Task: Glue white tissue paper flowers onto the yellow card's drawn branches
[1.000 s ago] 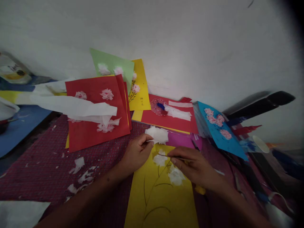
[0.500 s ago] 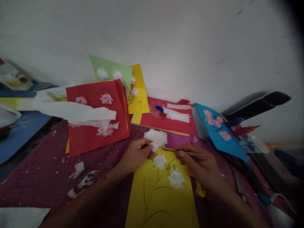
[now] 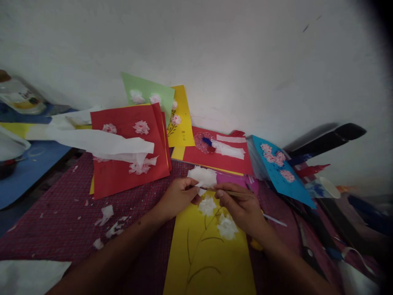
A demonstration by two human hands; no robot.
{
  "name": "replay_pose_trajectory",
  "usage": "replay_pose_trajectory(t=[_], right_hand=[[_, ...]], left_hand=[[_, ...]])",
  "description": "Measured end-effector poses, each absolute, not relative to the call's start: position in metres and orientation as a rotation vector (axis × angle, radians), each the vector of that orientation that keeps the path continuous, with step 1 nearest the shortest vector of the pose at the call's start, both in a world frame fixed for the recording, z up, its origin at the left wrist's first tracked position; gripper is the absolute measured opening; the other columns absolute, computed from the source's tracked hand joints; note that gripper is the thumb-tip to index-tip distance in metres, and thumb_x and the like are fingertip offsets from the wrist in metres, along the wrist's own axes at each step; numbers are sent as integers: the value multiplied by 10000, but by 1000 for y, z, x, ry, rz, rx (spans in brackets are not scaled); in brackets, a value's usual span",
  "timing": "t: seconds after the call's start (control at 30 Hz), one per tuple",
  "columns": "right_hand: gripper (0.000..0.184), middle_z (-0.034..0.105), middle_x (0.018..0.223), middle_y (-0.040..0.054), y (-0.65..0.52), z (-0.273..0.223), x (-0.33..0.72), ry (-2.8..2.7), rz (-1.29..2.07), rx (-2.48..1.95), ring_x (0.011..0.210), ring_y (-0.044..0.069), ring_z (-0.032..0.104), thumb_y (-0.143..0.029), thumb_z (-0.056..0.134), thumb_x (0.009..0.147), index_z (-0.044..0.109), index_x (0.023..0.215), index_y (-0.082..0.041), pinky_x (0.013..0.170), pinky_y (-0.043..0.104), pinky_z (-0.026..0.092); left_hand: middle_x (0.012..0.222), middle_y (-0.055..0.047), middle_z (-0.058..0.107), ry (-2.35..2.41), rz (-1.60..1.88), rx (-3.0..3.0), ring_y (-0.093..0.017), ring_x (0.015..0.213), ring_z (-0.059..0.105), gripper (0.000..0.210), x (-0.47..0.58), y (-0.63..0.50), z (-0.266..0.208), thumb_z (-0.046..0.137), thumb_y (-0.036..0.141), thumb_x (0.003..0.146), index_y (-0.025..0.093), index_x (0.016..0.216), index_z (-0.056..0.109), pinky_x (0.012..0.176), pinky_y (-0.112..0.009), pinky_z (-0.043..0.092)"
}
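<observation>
Between the thumb and fingers of my left hand [image 3: 181, 196] is a small piece of white tissue paper [image 3: 202, 191]. My right hand [image 3: 238, 205] is closed around a thin wooden paintbrush [image 3: 238, 194], whose tip meets the tissue at my left fingertips. Just behind lies a ragged heap of white tissue paper [image 3: 203, 177]. Below both hands is a yellow card [image 3: 215, 262] with drawn dark branch lines. Two crumpled white tissue flowers, one on the left [image 3: 207, 205] and one on the right [image 3: 227, 226], sit on its upper part.
Red cards [image 3: 123, 184] with pink tissue flowers and a white strip [image 3: 101, 143] lie left. A clear dish [image 3: 205, 142] rests on a red card behind. At right stand a blue card [image 3: 282, 184], a paper cup [image 3: 328, 187] and scissors [image 3: 309, 254]. Tissue scraps [image 3: 106, 215] litter the cloth.
My right hand has moved left, bringing the paintbrush tip to the tissue at my left fingers. My left hand stays nearly in place. The view has shifted slightly.
</observation>
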State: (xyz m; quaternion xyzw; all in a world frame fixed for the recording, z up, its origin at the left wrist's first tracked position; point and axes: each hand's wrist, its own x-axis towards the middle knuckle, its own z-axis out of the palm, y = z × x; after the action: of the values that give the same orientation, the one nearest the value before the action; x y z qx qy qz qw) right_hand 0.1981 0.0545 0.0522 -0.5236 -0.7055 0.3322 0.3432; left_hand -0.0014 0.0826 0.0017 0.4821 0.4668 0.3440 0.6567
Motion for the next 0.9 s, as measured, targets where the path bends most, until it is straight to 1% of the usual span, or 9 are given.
replay_pose_trajectory(t=[0.07, 0.13, 0.23, 0.3, 0.43, 0.53, 0.67, 0.77, 0.9], right_hand=[[218, 719, 878, 59, 55, 50, 198, -1831, 864, -1366, 672, 150, 634, -342, 584, 918, 720, 1025, -209, 582, 254, 521], [218, 715, 878, 63, 56, 49, 199, -1801, 877, -1371, 656, 147, 624, -351, 584, 916, 723, 987, -199, 571, 256, 512], [254, 696, 816, 66, 59, 46, 197, -1661, 947, -1373, 588, 135, 597, -386, 585, 908, 712, 851, -173, 518, 252, 488], [271, 673, 745, 51, 62, 44, 195, -1545, 1012, -1361, 548, 131, 586, -409, 598, 895, 684, 812, -166, 484, 247, 472], [261, 649, 673, 21, 68, 43, 190, -1401, 1141, -1348, 500, 122, 575, -422, 623, 874, 637, 867, -162, 458, 239, 460], [258, 635, 661, 5, 70, 43, 187, -1343, 1198, -1317, 482, 115, 566, -424, 628, 865, 611, 888, -168, 441, 234, 448], [263, 648, 709, 12, 70, 46, 189, -1347, 1249, -1291, 508, 114, 577, -429, 623, 869, 602, 937, -176, 468, 239, 473], [277, 654, 735, 18, 72, 53, 190, -1462, 1223, -1310, 541, 117, 585, -444, 621, 869, 616, 949, -179, 497, 242, 485], [303, 617, 669, -3, 77, 60, 186, -1695, 1076, -1391, 512, 101, 542, -479, 586, 885, 619, 831, -183, 481, 223, 436]], left_hand=[[705, -21, 698, 1073, 788, 1049, -120, 596, 627, 186, -2, 82, 3, 571, 205, 806, 143, 944, 679, 609, -243, 483], [699, -23, 705, 1080, 789, 985, -122, 597, 635, 248, -1, 82, 3, 556, 131, 767, 138, 987, 671, 623, -248, 491], [698, -21, 712, 1067, 767, 923, -114, 578, 624, 325, -1, 82, 3, 562, 89, 718, 144, 1022, 663, 596, -232, 471], [716, -17, 709, 1040, 764, 908, -106, 564, 606, 291, -1, 82, 2, 597, 115, 706, 151, 986, 669, 565, -218, 445], [747, -11, 684, 1005, 811, 947, -95, 577, 573, 182, 0, 81, 4, 668, 200, 699, 144, 872, 673, 557, -210, 419], [680, 7, 636, 1017, 828, 1047, -87, 558, 529, 140, 0, 81, 3, 672, 259, 726, 141, 798, 654, 537, -202, 383], [646, 21, 593, 984, 844, 1170, -85, 550, 494, 172, 0, 79, -1, 621, 317, 789, 147, 766, 629, 527, -200, 360], [638, 25, 579, 977, 841, 1258, -88, 543, 477, 192, -1, 77, -4, 579, 329, 816, 151, 766, 634, 503, -196, 337], [664, 15, 601, 1000, 849, 1429, -105, 583, 500, 167, -2, 76, -3, 561, 278, 807, 152, 776, 665, 512, -198, 344]])
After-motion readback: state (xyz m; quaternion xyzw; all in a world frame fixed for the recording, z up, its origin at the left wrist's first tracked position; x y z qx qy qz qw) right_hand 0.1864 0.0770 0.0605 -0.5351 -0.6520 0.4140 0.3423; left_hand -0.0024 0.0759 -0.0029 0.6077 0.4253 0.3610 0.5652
